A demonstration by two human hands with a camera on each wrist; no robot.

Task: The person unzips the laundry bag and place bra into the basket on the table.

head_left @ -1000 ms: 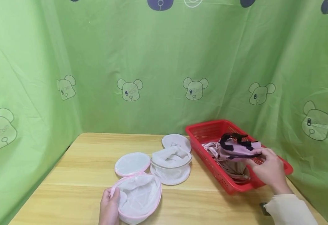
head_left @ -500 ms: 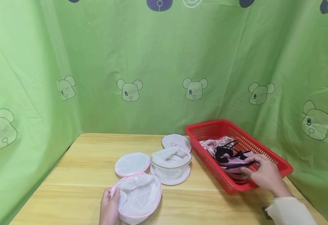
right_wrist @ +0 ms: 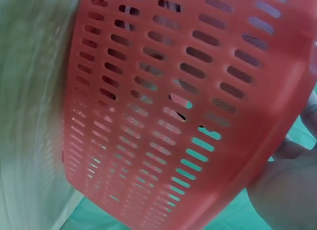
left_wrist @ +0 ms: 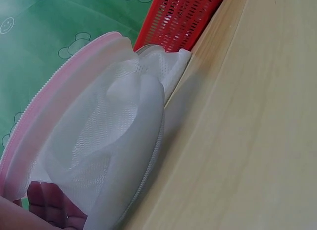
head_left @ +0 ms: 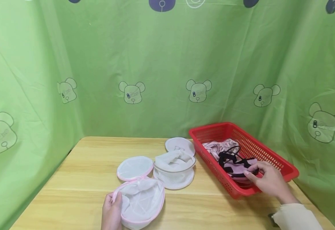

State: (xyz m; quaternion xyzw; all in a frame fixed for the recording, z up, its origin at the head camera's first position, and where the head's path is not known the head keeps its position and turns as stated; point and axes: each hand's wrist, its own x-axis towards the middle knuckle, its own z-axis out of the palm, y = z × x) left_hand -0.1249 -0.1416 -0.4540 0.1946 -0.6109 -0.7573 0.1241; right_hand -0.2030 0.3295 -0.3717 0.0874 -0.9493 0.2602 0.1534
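My left hand (head_left: 111, 211) grips the near left rim of a white mesh laundry bag (head_left: 144, 199) with pink zip edging, its thumb over the rim. The bag's mouth is open and its round lid (head_left: 135, 167) lies folded back. In the left wrist view, the fingers curl against the bag's mesh wall (left_wrist: 114, 126). My right hand (head_left: 270, 180) reaches over the near end of a red basket (head_left: 282, 171), pinching the edge of a pink-purple bra (head_left: 237, 168) with black straps. In the right wrist view, the basket wall (right_wrist: 237, 156) hides the bra's held edge.
A second white mesh bag (head_left: 174, 169) with a greyish rim stands open behind the first, its lid (head_left: 180, 146) leaning back beside the basket. A pale patterned garment (head_left: 220, 147) lies farther back in the basket. A green curtain (head_left: 161, 108) encloses the wooden table (head_left: 78, 191).
My right hand has lowered the bra from above the basket down onto its contents, uncovering the pale garment behind. My left hand and the bags have stayed in place.
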